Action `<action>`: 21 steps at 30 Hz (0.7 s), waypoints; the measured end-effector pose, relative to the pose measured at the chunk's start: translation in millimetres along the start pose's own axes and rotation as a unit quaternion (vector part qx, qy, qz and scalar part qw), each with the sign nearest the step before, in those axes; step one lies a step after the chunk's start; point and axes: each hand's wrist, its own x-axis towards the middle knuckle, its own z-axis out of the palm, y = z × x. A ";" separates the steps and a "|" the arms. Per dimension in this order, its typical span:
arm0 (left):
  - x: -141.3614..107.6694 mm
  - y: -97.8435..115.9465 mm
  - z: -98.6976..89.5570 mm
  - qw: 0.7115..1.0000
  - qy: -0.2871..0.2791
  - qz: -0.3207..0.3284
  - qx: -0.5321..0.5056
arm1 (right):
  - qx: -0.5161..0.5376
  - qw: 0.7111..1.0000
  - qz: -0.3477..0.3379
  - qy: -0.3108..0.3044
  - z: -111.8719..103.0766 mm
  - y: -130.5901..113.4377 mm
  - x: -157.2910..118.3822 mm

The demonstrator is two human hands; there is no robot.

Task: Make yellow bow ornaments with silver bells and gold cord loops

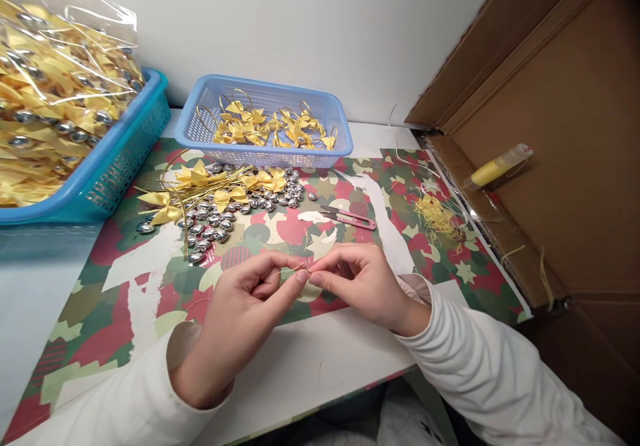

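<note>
My left hand (255,306) and my right hand (363,283) meet at the fingertips over the patterned table cover. Both pinch a thin gold cord (305,269) between thumb and finger, and a strand of it trails left beneath my left hand. Just beyond lie pink-handled thread snips (355,219). Several silver beads (213,219) are spread behind my left hand, with yellow ribbon bows (231,197) and gold cords (210,188) lying over and beside them. Whether a knot is in the pinched cord is too small to tell.
A blue basket (265,154) with looped yellow bows stands at the back. At left, a larger blue basket (127,143) holds a full plastic bag (60,93). Yellow thread scraps (437,218) lie right, beside a cardboard wall (560,133) with a yellow tube (500,166).
</note>
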 end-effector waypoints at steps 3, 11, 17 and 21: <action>0.2 -1.8 -0.7 1.000 -0.002 0.006 0.010 | -0.004 1.000 -0.006 -0.002 -0.3 -1.1 0.3; 0.7 -4.4 -0.9 1.000 -0.021 0.000 -0.006 | -0.027 0.999 -0.015 -0.016 -0.8 -2.0 0.5; 0.7 -2.1 -1.7 0.999 -0.036 0.019 -0.002 | -0.054 0.997 -0.048 -0.031 0.4 -2.0 0.5; 4.9 3.2 -1.8 0.996 -0.047 0.066 -0.032 | -0.077 0.995 -0.056 -0.039 0.6 -0.7 1.3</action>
